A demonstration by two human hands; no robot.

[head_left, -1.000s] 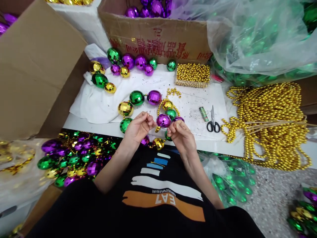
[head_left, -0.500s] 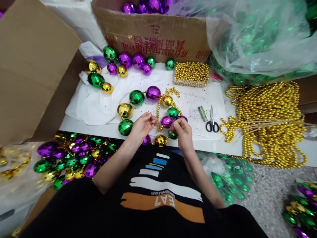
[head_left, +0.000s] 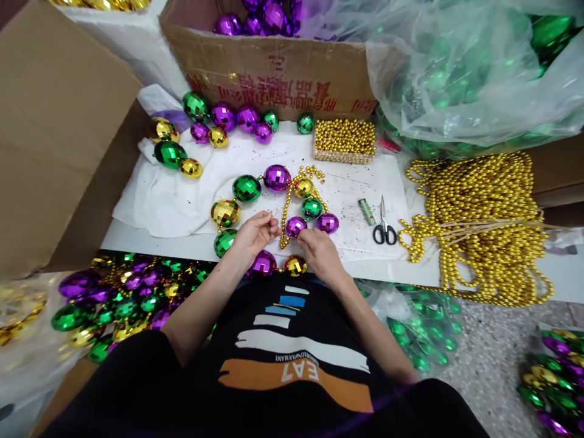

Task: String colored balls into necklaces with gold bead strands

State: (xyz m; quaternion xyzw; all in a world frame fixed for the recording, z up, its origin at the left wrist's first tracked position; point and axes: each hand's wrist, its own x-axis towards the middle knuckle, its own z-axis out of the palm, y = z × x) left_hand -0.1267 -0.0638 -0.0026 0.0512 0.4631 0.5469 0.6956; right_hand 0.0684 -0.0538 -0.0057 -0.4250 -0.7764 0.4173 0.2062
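My left hand (head_left: 258, 234) is closed in a pinch, thumb against forefinger, above the left part of a ring of large faceted beads. My right hand (head_left: 318, 252) is closed too, its fingertips pinched low beside a purple bead (head_left: 296, 227). What either pinch holds is too small to make out. Around them lie a green bead (head_left: 247, 188), a gold bead (head_left: 225, 213) and a larger purple bead (head_left: 277, 177), linked by small gold beads. Between the hands hangs a gold bead string (head_left: 285, 213) lying on the white cloth.
A clear box of small gold beads (head_left: 344, 141) stands at the back. Scissors (head_left: 384, 228) and a green lighter (head_left: 365, 212) lie to the right, beside a heap of gold bead strands (head_left: 483, 225). A cardboard box (head_left: 274, 76) rises behind; another carton flap (head_left: 59, 121) stands left.
My right hand has moved down and left, turning knuckles up. My left hand has stayed nearly in place. The thin thread seen between them before no longer shows clearly. The view has shifted slightly.
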